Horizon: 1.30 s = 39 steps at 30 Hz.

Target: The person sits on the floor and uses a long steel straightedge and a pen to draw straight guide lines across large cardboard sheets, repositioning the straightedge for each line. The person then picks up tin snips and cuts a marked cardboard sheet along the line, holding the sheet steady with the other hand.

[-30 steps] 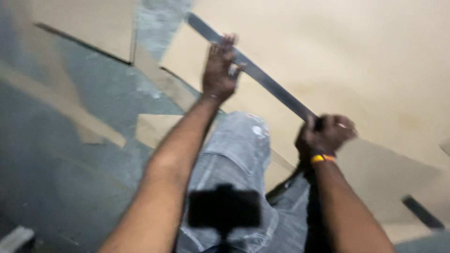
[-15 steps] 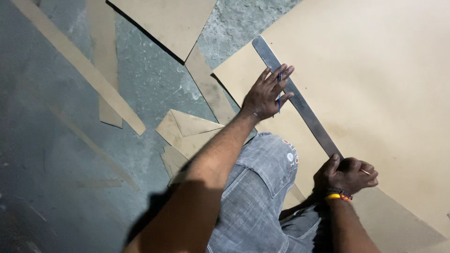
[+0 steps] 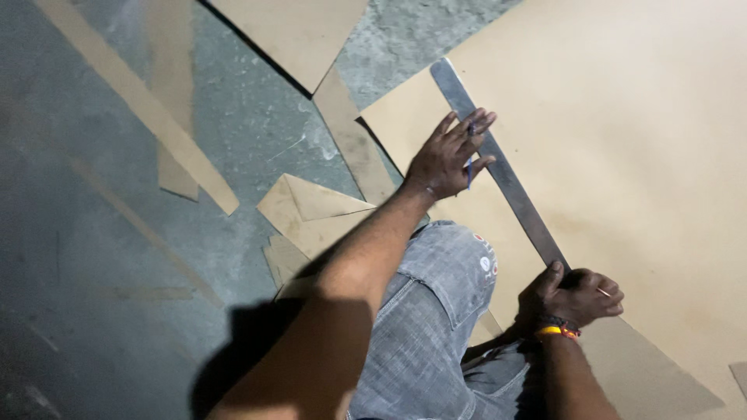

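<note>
A long dark metal ruler (image 3: 520, 204) lies slantwise on a big tan board sheet (image 3: 638, 155) on the floor. My left hand (image 3: 445, 158) presses down on the ruler's upper half, fingers spread, with a thin blue pen (image 3: 469, 169) held between them. My right hand (image 3: 577, 299), with an orange and dark band at its wrist, is closed around the ruler's near end. My knee in grey jeans (image 3: 436, 311) sits between my two arms at the sheet's edge.
Tan offcuts lie on the grey-green concrete floor (image 3: 101, 257): long strips (image 3: 148, 109) at the left, folded triangular pieces (image 3: 311, 210) beside my knee, a larger sheet (image 3: 292, 31) at the top. A narrow strip (image 3: 354, 140) runs along the big sheet's left edge.
My view has swung, so the ruler now reads steeper and more central. Both hands have stayed on the ruler, the left on its upper part and the right at the near end.
</note>
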Available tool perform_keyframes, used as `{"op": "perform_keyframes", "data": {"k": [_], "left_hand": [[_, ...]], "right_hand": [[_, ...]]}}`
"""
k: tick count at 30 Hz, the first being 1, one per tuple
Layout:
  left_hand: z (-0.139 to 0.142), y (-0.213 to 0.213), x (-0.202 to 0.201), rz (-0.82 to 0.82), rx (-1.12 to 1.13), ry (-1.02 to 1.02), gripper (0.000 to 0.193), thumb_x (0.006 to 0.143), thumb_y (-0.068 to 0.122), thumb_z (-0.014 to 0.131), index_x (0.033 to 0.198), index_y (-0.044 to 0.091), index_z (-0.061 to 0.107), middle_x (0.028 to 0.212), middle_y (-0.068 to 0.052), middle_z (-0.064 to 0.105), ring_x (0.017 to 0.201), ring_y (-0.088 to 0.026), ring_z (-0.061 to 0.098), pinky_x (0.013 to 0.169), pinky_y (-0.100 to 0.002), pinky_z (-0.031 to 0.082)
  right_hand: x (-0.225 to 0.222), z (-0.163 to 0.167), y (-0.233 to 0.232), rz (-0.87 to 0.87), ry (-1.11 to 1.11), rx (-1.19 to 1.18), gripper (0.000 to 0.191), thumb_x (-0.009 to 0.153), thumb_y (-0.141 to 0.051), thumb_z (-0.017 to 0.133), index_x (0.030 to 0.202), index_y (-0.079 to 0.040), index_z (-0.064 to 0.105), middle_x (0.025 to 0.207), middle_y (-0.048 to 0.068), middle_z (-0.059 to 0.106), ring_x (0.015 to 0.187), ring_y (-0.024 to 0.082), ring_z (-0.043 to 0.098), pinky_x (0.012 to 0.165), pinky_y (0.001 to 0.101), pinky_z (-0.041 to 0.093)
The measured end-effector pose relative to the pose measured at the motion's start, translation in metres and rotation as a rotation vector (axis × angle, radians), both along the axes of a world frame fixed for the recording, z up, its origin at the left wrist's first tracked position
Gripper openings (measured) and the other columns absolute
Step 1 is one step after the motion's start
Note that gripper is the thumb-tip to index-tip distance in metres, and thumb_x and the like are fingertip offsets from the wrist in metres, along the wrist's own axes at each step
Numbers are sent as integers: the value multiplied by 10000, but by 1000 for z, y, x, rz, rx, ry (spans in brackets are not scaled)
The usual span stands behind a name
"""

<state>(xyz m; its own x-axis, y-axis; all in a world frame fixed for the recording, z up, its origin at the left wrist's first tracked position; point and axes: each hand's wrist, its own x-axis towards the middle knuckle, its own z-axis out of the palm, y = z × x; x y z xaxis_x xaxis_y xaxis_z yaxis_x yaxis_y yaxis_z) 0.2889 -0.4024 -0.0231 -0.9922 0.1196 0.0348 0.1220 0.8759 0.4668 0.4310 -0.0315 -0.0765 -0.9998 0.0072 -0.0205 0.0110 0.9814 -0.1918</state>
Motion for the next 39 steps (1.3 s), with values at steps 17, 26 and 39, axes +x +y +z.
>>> {"op": "perform_keyframes", "data": {"k": [17,26,39], "left_hand": [[-12,2,1,-11,-52,-43,517,1109,461,461,1522,199,294,1700,36,268,1587,-188,267,1328,-512,243],[-6,2,0,-9,-53,-50,529,1110,446,466,1532,174,299,1697,29,271,1587,-188,265,1324,-505,243],[-6,4,-2,-35,-109,-75,454,1110,441,459,1451,158,362,1713,-2,218,1594,-200,216,1320,-514,234]], "right_hand": [[4,-8,6,0,-86,8,435,1029,-510,719,890,-110,621,1112,141,566,1222,355,434,1100,584,287],[7,-10,9,28,-21,4,385,1025,-444,741,929,-106,584,1162,126,560,1234,343,445,1074,551,294],[4,-7,6,15,-13,3,356,978,-424,779,948,-117,601,1124,130,549,1193,356,456,1088,563,323]]}}
